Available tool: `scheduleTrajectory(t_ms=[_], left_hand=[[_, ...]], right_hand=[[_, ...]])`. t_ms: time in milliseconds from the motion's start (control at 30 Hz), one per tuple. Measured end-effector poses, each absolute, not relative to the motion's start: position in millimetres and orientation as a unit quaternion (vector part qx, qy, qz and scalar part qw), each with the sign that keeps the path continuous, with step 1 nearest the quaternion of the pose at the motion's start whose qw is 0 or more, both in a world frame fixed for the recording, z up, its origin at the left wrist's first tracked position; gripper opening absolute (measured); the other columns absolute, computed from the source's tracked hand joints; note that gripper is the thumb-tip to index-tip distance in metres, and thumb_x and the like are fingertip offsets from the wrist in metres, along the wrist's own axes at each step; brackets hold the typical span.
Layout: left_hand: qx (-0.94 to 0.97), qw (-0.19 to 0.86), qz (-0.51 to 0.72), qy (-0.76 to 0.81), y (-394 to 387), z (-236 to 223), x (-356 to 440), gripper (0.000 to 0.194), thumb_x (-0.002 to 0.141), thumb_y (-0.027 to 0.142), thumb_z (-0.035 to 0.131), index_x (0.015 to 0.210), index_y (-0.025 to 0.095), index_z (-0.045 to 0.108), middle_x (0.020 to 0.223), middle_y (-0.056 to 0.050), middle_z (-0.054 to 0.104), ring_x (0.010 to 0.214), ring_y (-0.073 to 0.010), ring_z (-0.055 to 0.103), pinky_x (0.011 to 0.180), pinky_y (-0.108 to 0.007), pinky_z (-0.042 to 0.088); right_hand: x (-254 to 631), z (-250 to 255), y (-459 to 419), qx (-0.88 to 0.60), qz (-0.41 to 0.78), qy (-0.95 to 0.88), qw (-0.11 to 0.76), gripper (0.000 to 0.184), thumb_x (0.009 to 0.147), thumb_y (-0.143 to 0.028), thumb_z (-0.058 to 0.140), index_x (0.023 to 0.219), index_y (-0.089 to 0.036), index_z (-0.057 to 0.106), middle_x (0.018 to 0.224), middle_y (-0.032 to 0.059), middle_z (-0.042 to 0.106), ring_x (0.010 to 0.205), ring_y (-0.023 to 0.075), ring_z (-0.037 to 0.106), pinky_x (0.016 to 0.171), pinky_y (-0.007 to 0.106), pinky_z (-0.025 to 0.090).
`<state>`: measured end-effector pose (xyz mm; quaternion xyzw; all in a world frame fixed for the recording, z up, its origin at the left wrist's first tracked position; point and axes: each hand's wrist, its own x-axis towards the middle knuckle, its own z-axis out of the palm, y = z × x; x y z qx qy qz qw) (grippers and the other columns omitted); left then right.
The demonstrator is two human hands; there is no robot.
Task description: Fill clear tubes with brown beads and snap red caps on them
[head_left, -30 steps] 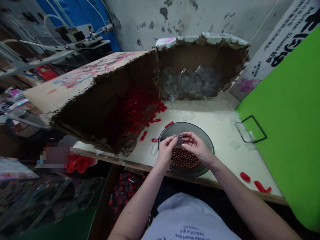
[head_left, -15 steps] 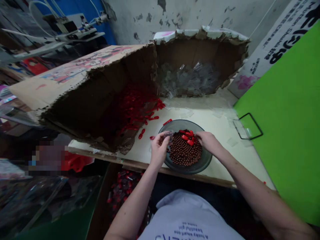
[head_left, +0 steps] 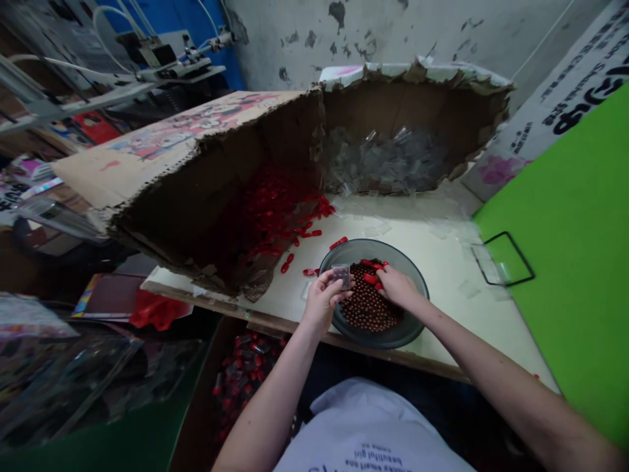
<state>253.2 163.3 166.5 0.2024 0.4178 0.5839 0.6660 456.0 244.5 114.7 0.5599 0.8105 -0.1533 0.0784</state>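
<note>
Case (head_left: 343, 276): clear, held up over the left part of the bowl (head_left: 421, 270); dark shapes show in or through it, I cannot tell which.
Left hand (head_left: 320, 299): my thumb and fingers are pinched together on the case, thumb on the near side.
Right hand (head_left: 397, 287): my fingers are bent down into the bowl, nearly together, touching the red pieces (head_left: 370, 279); whether I grip one, I cannot tell.
Beads (head_left: 371, 309): brown, round, heaped in the bowl, with those red pieces lying on top toward the back.
Table (head_left: 445, 252): pale, with the bowl near its front edge.
Left carton (head_left: 189, 137): torn open, more red pieces spilling from it toward the bowl.
Back carton (head_left: 393, 101): ragged-edged, holding a pile of clear pieces (head_left: 388, 160).
Lower box (head_left: 191, 406): below the table's edge, full of red-and-clear items (head_left: 240, 373).
</note>
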Motion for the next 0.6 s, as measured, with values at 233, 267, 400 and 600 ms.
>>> scheduleTrajectory(t_ms=[233,267,400,600], left_hand=[[0.227,0.649,0.576,0.443,160.4,154.9,249.8,0.040,0.067,0.036,0.076,0.098,0.014,0.063,0.087,-0.007,0.071,0.074,-0.0156,0.067,0.065,-0.025,0.051],[0.234,0.645,0.575,0.446,159.6,153.0,249.4,0.038,0.069,0.036,0.075,0.097,0.014,0.064,0.085,-0.007,0.071,0.072,-0.0148,0.067,0.065,-0.024,0.051],[0.261,0.639,0.563,0.455,156.7,150.7,250.0,0.034,0.072,0.038,0.072,0.096,0.015,0.063,0.082,-0.005,0.070,0.068,-0.0133,0.066,0.064,-0.024,0.052],[0.290,0.634,0.562,0.445,156.2,159.2,252.3,0.034,0.075,0.038,0.070,0.099,0.016,0.060,0.087,-0.006,0.069,0.068,-0.0125,0.065,0.062,-0.023,0.052]], right_hand=[[470.1,113.2,244.1,0.553,-0.252,0.794,-0.001,0.022,0.084,-0.031,0.058,0.101,-0.018,0.059,0.092,0.0077,0.068,0.083,0.0229,0.064,0.072,0.033,0.047],[471.6,117.4,243.6,0.547,-0.274,0.791,-0.025,0.026,0.087,-0.037,0.055,0.104,-0.018,0.059,0.092,0.0064,0.068,0.081,0.0210,0.064,0.071,0.032,0.048],[469.1,142.4,232.2,0.492,-0.496,0.682,-0.216,0.038,0.084,-0.049,0.057,0.102,-0.017,0.062,0.095,0.0050,0.068,0.083,0.0188,0.064,0.074,0.031,0.049],[454.1,177.7,207.8,0.454,-0.702,0.449,-0.316,0.037,0.069,-0.042,0.077,0.097,-0.020,0.067,0.089,0.0032,0.067,0.074,0.0147,0.063,0.061,0.024,0.050]])
